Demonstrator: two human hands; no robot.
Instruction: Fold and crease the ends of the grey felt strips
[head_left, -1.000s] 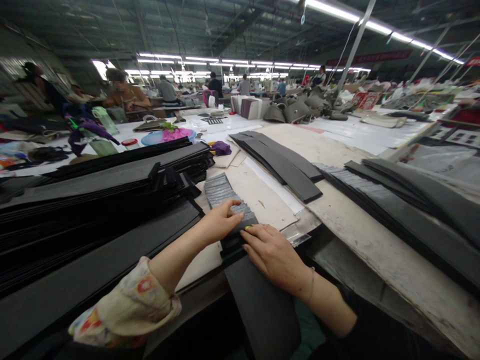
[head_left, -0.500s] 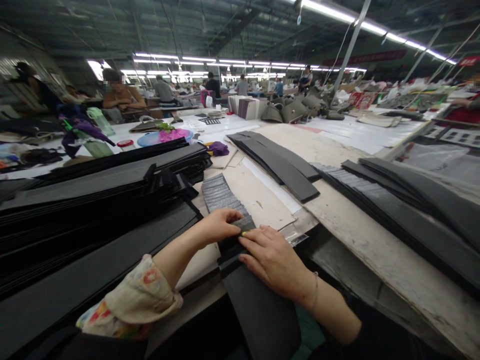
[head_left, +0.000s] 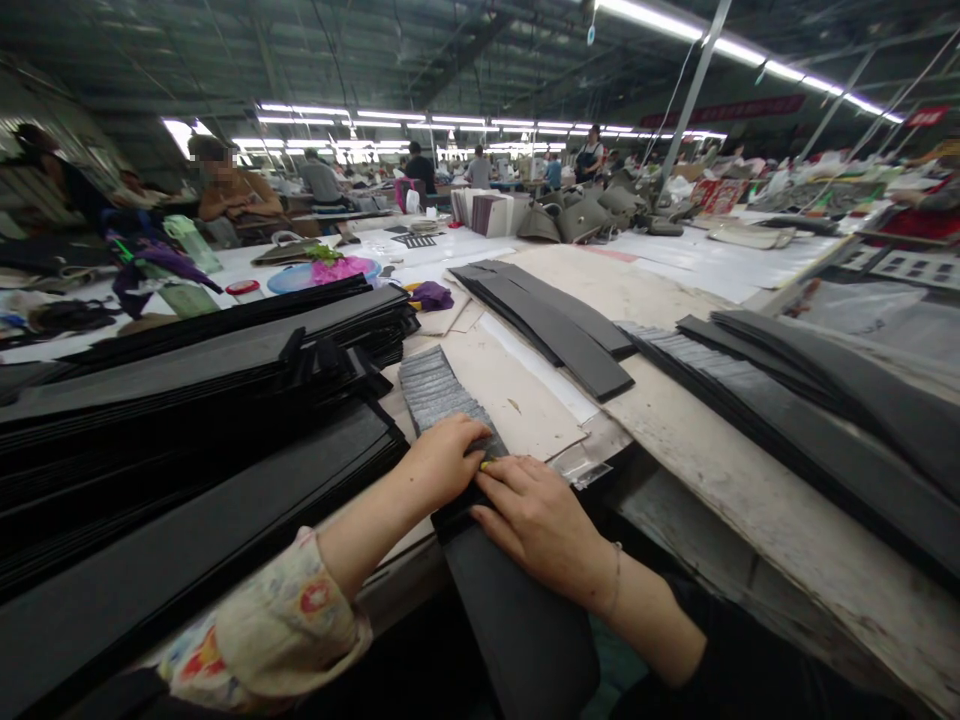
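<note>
A long dark grey strip (head_left: 517, 620) of flat, leather-like material runs from the table edge down toward my lap. My left hand (head_left: 450, 455) is closed over its far end, with thumb and fingers bent together there. Close beside it, my right hand (head_left: 544, 520) bears on the same strip, fingers together and thumb lying across it. A tiny yellow bit (head_left: 486, 466) shows at the right fingertips; its kind cannot be made out. Beyond my hands lies a row of overlapping strips with lighter grey ends (head_left: 435, 385). The undersides of my fingers are hidden.
Tall stacks of black strips (head_left: 187, 400) fill the left side. More dark strips (head_left: 551, 325) lie ahead, and another fanned pile (head_left: 795, 410) is at right. A gap in the tabletop opens right of my hands. People (head_left: 240, 190) sit farther back.
My left hand has tipped forward and closed down over the strip's far end, nearer the right fingertips. The right hand stays almost in place. The whole view has shifted slightly.
</note>
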